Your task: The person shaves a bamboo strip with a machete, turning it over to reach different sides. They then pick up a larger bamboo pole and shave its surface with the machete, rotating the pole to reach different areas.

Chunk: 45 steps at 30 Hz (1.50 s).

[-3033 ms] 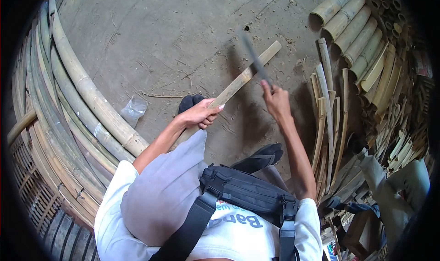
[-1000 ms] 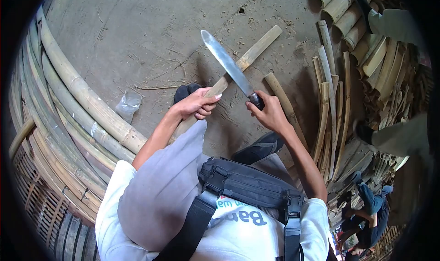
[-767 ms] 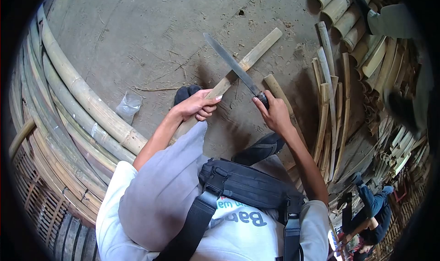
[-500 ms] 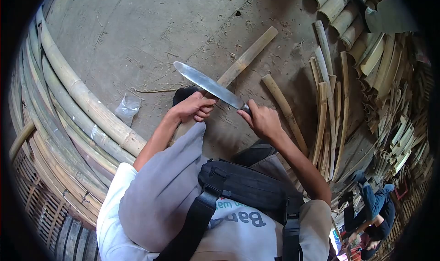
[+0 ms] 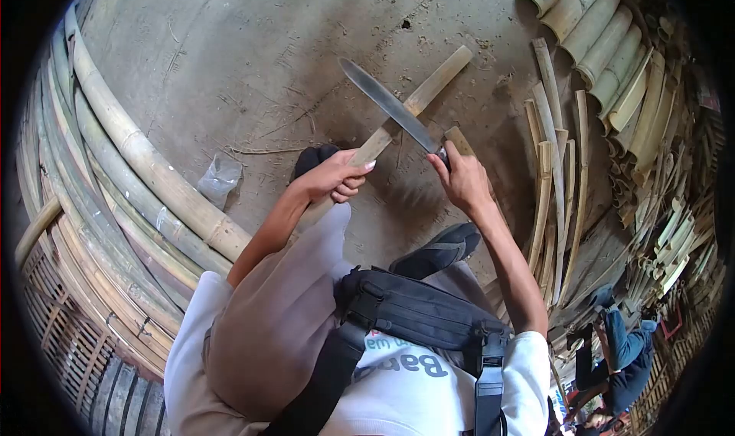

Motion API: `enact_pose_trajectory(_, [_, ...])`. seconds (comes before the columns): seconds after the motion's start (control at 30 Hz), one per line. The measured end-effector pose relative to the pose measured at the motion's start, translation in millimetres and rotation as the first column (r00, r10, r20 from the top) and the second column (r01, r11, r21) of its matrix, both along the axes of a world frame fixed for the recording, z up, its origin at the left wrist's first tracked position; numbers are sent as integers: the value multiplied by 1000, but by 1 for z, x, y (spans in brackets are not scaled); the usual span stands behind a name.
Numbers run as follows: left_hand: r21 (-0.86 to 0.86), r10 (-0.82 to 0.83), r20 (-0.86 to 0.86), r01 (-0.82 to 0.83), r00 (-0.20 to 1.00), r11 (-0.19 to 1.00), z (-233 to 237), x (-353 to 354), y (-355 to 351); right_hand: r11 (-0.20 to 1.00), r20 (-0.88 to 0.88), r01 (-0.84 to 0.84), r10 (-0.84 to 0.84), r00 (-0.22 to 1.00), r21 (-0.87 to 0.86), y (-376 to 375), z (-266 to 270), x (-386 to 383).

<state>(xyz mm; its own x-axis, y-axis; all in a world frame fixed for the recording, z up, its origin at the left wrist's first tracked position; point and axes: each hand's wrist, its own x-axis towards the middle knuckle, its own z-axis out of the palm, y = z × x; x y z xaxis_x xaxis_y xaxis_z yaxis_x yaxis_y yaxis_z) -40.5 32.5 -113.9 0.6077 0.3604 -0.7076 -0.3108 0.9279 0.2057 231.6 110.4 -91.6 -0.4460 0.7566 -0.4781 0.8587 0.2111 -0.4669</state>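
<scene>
Roughly in the middle of the concrete floor (image 5: 260, 45) lies the bamboo slat (image 5: 425, 91), slanting from the person's knee out to its cut end. Beyond that far end and to the slat's left the floor is bare apart from chips and a crumpled plastic bag (image 5: 220, 179), so most of the free room lies there. Farther left of the slat, long bamboo poles (image 5: 145, 160) curve along the edge. To the slat's right the room is tight: split bamboo strips (image 5: 553, 168) stand close by, with stacked bamboo tubes (image 5: 589, 30) beyond them.

The left hand (image 5: 337, 177) is closed around the slat's near part, arm bent and reaching forward from the knee. The right hand (image 5: 463, 182) is clenched on the handle of a long knife (image 5: 387, 103), wrist cocked, forearm nearly straight. The blade runs up and to the left from that fist and crosses the slat just past the left hand; whether its edge touches the bamboo cannot be told. A short bamboo piece (image 5: 459, 140) sits just beside the right hand's knuckles.
</scene>
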Motion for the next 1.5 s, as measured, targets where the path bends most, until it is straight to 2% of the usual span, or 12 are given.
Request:
enact_pose_trajectory(0.1, [12, 13, 36, -14, 999, 1000, -4, -2, -2, 989, -105, 130, -138, 985, -75, -23, -8, -9])
enact_pose_trajectory(0.23, [16, 6, 47, -7, 999, 1000, -16, -4, -13, 994, -14, -90, 89, 996, -63, -29, 0, -11])
enact_pose_trajectory(0.37, [21, 25, 27, -26, 999, 999, -6, -3, -13, 968, -33, 251, -252, 967, -20, 1, -8, -2])
enact_pose_trajectory(0.5, [-11, 10, 54, -9, 999, 1000, -8, -3, -10, 997, -16, -75, 76, 997, 33, -19, 5, -2])
enact_pose_trajectory(0.7, [33, 20, 79, -23, 997, 999, -11, -4, -8, 994, -11, 101, -101, 995, -35, -10, -1, -8])
enact_pose_trajectory(0.83, [-11, 26, 72, -25, 997, 1000, -8, -4, -12, 999, 1, -30, 30, 1000, -32, -18, -1, -2])
enact_pose_trajectory(0.9, [7, 31, 82, -32, 996, 999, -7, -4, -14, 980, -47, 199, -199, 979, -7, 2, -10, 4])
enact_pose_trajectory(0.97, [14, 20, 49, -21, 999, 1000, -3, -3, -11, 975, -4, 221, -221, 975, -16, 10, -9, 7])
enact_pose_trajectory(1.1, [-13, 10, 36, -9, 999, 1000, -7, -3, -11, 996, 7, -81, 81, 997, -37, -21, 8, -4])
enact_pose_trajectory(1.3, [31, 10, 36, -11, 999, 999, -6, -2, -6, 979, -59, 176, -183, 981, -99, -22, 2, -11])
enact_pose_trajectory(1.43, [-9, 12, 30, -12, 999, 1000, -5, -3, -15, 998, -42, 58, -59, 997, -22, -16, -2, -1])
enact_pose_trajectory(1.5, [26, 22, 58, -23, 998, 999, -3, -2, -14, 957, -2, 276, -277, 961, -88, 11, -3, 1])
